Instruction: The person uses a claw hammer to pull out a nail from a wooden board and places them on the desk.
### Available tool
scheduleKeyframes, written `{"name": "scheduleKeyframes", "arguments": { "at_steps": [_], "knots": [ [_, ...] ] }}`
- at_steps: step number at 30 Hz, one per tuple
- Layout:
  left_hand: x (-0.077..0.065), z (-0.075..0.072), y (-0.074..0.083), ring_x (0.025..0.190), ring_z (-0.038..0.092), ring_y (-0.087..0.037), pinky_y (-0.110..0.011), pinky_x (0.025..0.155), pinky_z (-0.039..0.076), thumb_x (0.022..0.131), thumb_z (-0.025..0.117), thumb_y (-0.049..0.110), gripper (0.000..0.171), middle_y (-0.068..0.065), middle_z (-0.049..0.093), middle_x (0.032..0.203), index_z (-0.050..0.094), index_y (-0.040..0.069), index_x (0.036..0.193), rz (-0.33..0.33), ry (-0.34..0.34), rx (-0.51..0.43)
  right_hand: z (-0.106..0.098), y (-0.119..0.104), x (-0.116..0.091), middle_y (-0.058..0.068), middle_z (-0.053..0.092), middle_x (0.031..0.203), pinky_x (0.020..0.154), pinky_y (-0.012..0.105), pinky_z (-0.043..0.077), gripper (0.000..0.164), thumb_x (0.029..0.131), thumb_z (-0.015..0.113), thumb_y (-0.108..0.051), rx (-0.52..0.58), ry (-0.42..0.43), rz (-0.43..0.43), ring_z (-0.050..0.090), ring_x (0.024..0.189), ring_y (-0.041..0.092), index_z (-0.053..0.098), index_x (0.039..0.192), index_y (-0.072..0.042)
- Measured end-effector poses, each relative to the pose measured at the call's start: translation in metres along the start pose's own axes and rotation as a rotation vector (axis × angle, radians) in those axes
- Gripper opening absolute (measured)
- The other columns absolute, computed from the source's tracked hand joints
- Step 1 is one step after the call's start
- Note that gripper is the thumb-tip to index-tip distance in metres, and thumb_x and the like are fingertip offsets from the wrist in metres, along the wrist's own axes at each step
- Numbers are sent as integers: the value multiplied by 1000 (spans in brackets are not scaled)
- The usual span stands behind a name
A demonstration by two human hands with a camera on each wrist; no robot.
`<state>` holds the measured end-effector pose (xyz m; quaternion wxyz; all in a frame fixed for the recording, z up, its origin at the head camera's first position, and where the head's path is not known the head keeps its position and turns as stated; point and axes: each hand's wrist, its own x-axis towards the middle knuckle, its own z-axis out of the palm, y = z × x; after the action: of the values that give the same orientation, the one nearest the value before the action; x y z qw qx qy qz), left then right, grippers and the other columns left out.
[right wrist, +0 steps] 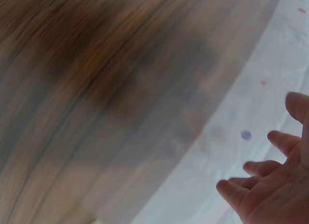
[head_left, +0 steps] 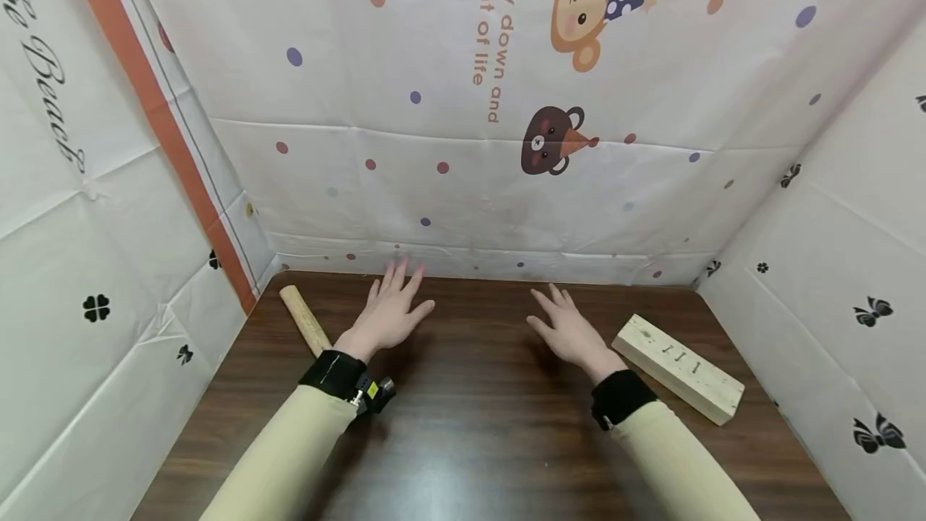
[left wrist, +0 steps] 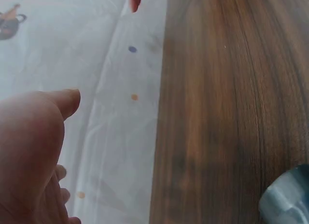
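Observation:
My left hand (head_left: 387,312) is held over the back left of the table, fingers spread and holding nothing. Below its wrist lies a hammer, whose wooden handle (head_left: 305,320) shows on the far side of the wrist. The silver face of the hammer head (left wrist: 288,201) appears at the lower right of the left wrist view; the hammer's middle is hidden by the arm. My right hand (head_left: 571,334) reaches over the back right, fingers apart and holding nothing. To its right is a pale wooden block (head_left: 680,368) with three nails (head_left: 680,358) on its top.
The dark wood-grain table (head_left: 463,424) ends at a white printed sheet (head_left: 463,207) behind it. Similar sheets rise along the left (head_left: 94,248) and right (head_left: 846,264) sides. Black bands (head_left: 624,399) wrap both wrists over pale sleeves.

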<state>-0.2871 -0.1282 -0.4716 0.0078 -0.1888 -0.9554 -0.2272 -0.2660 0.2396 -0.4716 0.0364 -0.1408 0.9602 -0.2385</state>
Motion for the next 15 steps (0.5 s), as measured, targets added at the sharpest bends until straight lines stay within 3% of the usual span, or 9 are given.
{"name": "scheduleKeyframes", "arguments": {
  "at_steps": [3,6,8,9,11,12,13,15],
  "knots": [
    [-8,0,4,163,-2,-45,-71,125,9,114,44,52,75,-20,1,178,16,17,173,19,-3,-33,-13,11,-15,30,21,172,121,72,24,64,114,54,-35,1,42,-29,16,158,53,34,168,-7],
    [-14,3,10,163,-1,-44,-71,125,9,114,44,54,74,-19,1,178,18,17,173,29,-19,-95,-29,27,-30,29,38,165,114,69,37,60,114,55,-29,-13,122,-55,41,148,51,38,166,-6],
    [-17,5,12,163,-1,-43,-71,125,10,113,44,55,75,-18,1,179,18,17,173,33,-27,-126,-42,37,-40,27,61,143,97,60,50,58,114,55,-28,-25,172,-50,65,116,47,40,165,-7],
    [-18,6,13,163,-1,-43,-71,125,10,113,44,55,76,-18,2,179,19,16,173,38,-26,-134,-48,42,-44,25,69,124,85,55,53,57,114,56,-28,-30,192,-39,69,95,42,41,165,-8],
    [-19,7,14,163,0,-43,-71,125,11,113,45,55,76,-16,2,179,20,16,173,39,-27,-142,-60,51,-53,18,68,91,66,44,47,58,115,54,-32,-34,212,5,58,61,29,39,167,-12],
    [-20,7,14,163,0,-42,-71,125,12,113,46,55,76,-16,2,179,21,15,173,38,-25,-143,-67,54,-57,16,63,84,61,41,43,58,115,53,-33,-32,218,30,48,52,25,38,168,-13],
    [-21,7,14,163,0,-42,-71,125,12,113,47,54,75,-15,3,179,22,15,173,35,-24,-144,-72,59,-61,17,63,83,57,38,38,59,115,52,-34,-31,224,52,39,48,22,37,168,-14],
    [-22,6,13,164,0,-41,-70,125,13,113,48,51,74,-16,5,179,24,14,172,28,-21,-142,-82,68,-69,26,68,100,53,36,35,60,116,49,-38,-32,245,99,38,47,18,35,169,-14]
  ]
}}
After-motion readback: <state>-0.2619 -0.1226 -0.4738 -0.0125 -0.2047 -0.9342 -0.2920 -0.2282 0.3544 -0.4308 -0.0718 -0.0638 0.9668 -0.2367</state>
